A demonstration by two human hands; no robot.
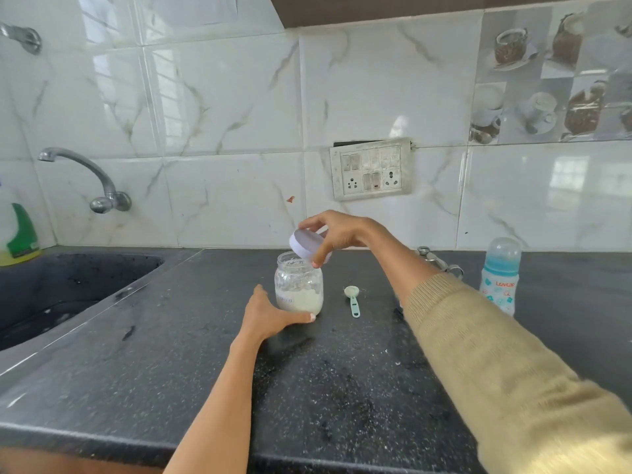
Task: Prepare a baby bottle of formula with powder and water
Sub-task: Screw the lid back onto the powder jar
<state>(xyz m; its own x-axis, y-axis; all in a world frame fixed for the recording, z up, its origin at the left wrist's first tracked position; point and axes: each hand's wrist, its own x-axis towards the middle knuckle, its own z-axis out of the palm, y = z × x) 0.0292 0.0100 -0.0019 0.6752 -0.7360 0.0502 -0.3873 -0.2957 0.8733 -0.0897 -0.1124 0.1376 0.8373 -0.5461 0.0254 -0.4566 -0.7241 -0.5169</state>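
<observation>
Glass jar (298, 289): stood upright on the black speckled counter (342, 388), long axis vertical, mouth open and facing up; pale powder filled roughly the lower third.
Lid (306, 247): white, off the jar, tilted, flat face turned toward the camera and left; held just above and right of the jar mouth.
Right hand (337, 234): fingers and thumb curled round the lid rim, gripping it; thumb tip down by the jar's upper right edge; tan knit sleeve (506, 367) on that arm.
Left hand (270, 314): wrapped low on the jar's left side and base, thumb running along the front bottom edge, steadying it; bare forearm.
Scoop (352, 299): pale green, lay flat on the counter just right of the jar, bowl toward the wall, handle pointing toward the camera; some powder in the bowl.
Baby bottle (500, 275): upright at far right, well apart from the jar, clear cap on, blue collar, printed body; right forearm crossed between it and the jar.
Metal object (439, 263): behind the right forearm near the wall, partly hidden, could not tell what.
Sink (61, 289): dark, set into the counter at left; tap (85, 176) on the tiled wall above it.
Green-and-yellow bottle (20, 234): far left edge by the sink.
Switchboard (371, 169): on the wall above the jar.
</observation>
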